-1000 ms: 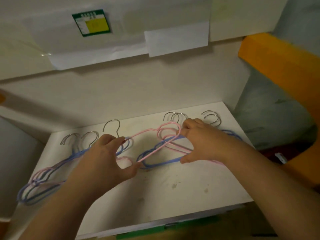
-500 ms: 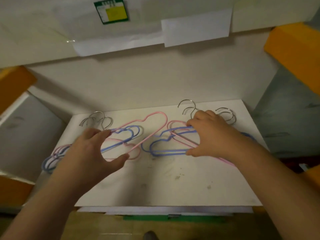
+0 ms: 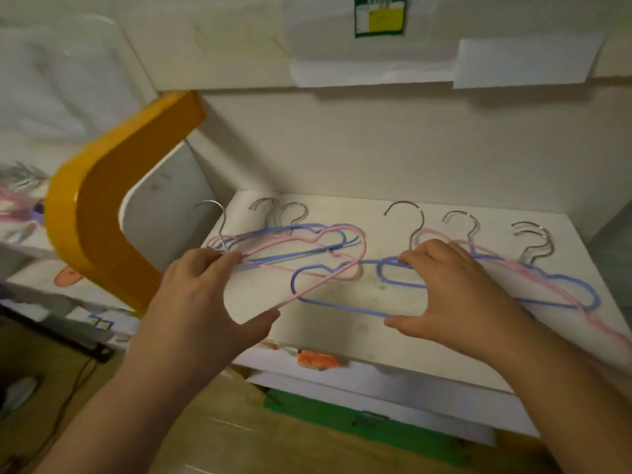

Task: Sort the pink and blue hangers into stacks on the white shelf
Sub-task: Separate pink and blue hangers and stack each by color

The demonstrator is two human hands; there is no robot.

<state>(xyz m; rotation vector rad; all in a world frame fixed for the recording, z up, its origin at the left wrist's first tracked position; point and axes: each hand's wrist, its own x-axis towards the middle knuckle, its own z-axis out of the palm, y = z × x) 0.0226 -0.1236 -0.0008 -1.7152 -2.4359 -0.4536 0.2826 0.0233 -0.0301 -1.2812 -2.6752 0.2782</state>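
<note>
Two hands work over the white shelf (image 3: 393, 340), where pink and blue wire hangers lie mixed in two loose heaps with their metal hooks pointing toward the back wall; the left hand (image 3: 201, 302) grasps a pink hanger (image 3: 328, 278), its fingers curled over the neck near the hook and its thumb spread below the lower bar; that hanger is tilted, its far loop lying over the left heap (image 3: 297, 244) and its lower bar crossing above a blue hanger (image 3: 342, 302); the left heap holds both blue and pink frames, overlapping, with several silver hooks (image 3: 273, 213) fanned out behind it; the right hand (image 3: 455, 292) grips the blue hanger, fingertips curled over its upper wire and thumb pressed beneath its lower bar, near the middle of the shelf; beneath and behind this hand lies the right heap (image 3: 561, 289), blue and pink frames tangled together and trailing toward the right edge of the shelf, their hooks (image 3: 533, 241) grouped near the back; how many hangers each heap holds cannot be told; an orange curved panel (image 3: 102, 217) stands just left of the shelf; white paper sheets (image 3: 376, 63) and a green-bordered label (image 3: 379, 15) hang on the wall above; a green strip (image 3: 359, 419) shows under the front edge of the shelf.
</note>
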